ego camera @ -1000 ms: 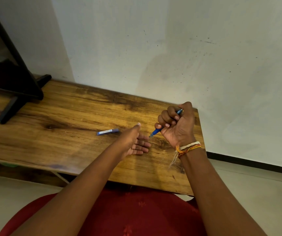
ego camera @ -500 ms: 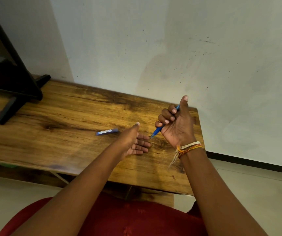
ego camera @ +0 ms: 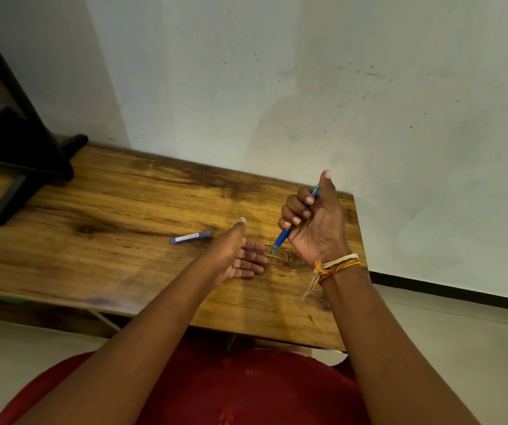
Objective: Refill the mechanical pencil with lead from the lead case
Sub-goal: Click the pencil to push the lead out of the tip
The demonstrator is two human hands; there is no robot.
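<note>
Right thumb, folded down over the pencil's top end a second ago, now stands straight up off it; little else has shifted since then. White wall (ego camera: 308, 87) fills the back, marked with small dark specks. Wooden counter (ego camera: 93, 256) runs across the middle, its right end stopping near a dark baseboard strip at the foot of the wall. Black stand (ego camera: 16, 167) sits at the counter's far left end, with its foot on the wood. Red fabric (ego camera: 246, 391) (clothing or seat, cannot tell) fills the bottom edge between the two forearms. Left hand (ego camera: 240, 256) lies low over the counter, palm turned toward the right, fingers (ego camera: 254, 262) straight and together, thumb up, holding nothing. Right hand (ego camera: 317, 222) is raised just beside it, fingers curled round the blue mechanical pencil (ego camera: 282, 239); the pencil slants with its tip down, near the left fingertips, and its top end pokes out beside the raised thumb. Contact between tip and left fingers cannot be judged. Thread bracelet (ego camera: 337, 265) in white, orange and yellow wraps the right wrist, with a loose end hanging. Lead case (ego camera: 190, 237), a small blue tube, lies flat on the counter to the left of the left hand, near its thumb but apart from it.
</note>
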